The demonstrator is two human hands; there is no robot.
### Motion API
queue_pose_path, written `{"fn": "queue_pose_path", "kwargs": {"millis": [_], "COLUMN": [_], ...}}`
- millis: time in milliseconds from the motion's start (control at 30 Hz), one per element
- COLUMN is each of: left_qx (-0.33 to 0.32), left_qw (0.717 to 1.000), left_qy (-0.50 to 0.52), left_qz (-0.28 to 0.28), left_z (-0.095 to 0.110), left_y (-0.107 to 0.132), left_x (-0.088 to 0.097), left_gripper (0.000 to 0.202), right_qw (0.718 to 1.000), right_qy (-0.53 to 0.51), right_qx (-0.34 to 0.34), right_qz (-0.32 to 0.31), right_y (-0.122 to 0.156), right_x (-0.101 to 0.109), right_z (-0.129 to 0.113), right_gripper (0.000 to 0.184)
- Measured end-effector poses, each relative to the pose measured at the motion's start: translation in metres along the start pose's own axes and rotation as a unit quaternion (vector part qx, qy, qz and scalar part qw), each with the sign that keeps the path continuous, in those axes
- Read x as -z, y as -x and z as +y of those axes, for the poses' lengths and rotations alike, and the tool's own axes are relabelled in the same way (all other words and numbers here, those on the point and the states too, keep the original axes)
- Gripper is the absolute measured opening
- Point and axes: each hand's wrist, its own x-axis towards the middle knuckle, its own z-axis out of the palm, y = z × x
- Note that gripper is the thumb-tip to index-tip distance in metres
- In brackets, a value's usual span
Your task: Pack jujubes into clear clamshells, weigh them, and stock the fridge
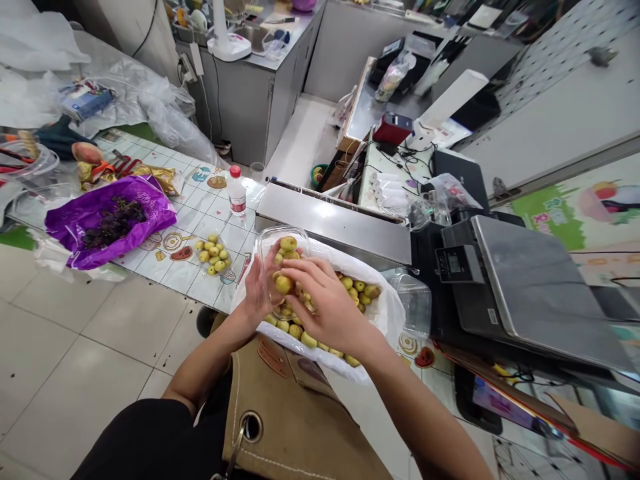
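At the near edge of the tabletop (pixel 193 215), the left hand (pixel 257 291) is wrapped around the side of a clear plastic tub (pixel 295 235), thumb and fingers pressed on its wall and holding it tilted over an open white bag (pixel 387 315). The tub already holds a few small yellow-green fruits, heaped to its rim. The right hand (pixel 327 303) reaches across in front of the tub and pinches one yellow-green fruit (pixel 283 285) between its fingertips at the tub's mouth; its back covers much of the bag's middle. More loose fruits (pixel 358 291) of the same kind lie in the bag, showing beyond and below the right hand. Just behind the bag, a long steel box (pixel 335 227) runs along the tabletop and closes off the far side. To the right of the bag lies an empty clear tub (pixel 414 301), and past it a weighing scale (pixel 525 280) with a steel pan fills the right end. Left of the hands, a small packed tub of fruit (pixel 214 255) rests on the tabletop, with a water bottle (pixel 237 191) upright behind it. Towards the left edge, well apart from the hands, a purple bag (pixel 107 220) lies open with dark grapes on it. A brown apron (pixel 290 413) hangs below the near edge.
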Motion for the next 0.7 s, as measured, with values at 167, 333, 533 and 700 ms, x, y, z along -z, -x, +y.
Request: {"fn": "queue_pose_path", "kwargs": {"millis": [167, 333, 533, 700], "left_qx": [-0.01, -0.018, -0.015, -0.02], "left_qw": [0.998, 0.997, 0.996, 0.997], "left_qy": [0.01, 0.001, 0.003, 0.022], "left_qz": [-0.059, -0.081, -0.09, -0.067], "left_z": [-0.003, -0.005, -0.005, -0.012], "left_y": [-0.004, -0.009, -0.009, -0.015], "left_x": [0.005, 0.008, 0.009, 0.012], "left_gripper": [0.074, 0.079, 0.078, 0.075], "right_qw": [0.976, 0.933, 0.901, 0.907], "right_qy": [-0.189, -0.326, -0.383, -0.382], "right_qx": [-0.056, -0.112, -0.159, -0.139], "right_qz": [0.088, 0.103, 0.127, 0.11], "right_y": [0.01, 0.013, 0.015, 0.015], "right_x": [0.006, -0.001, -0.011, -0.013], "right_z": [-0.004, -0.002, 0.001, -0.003], "right_gripper": [0.042, 0.033, 0.029, 0.026]}}
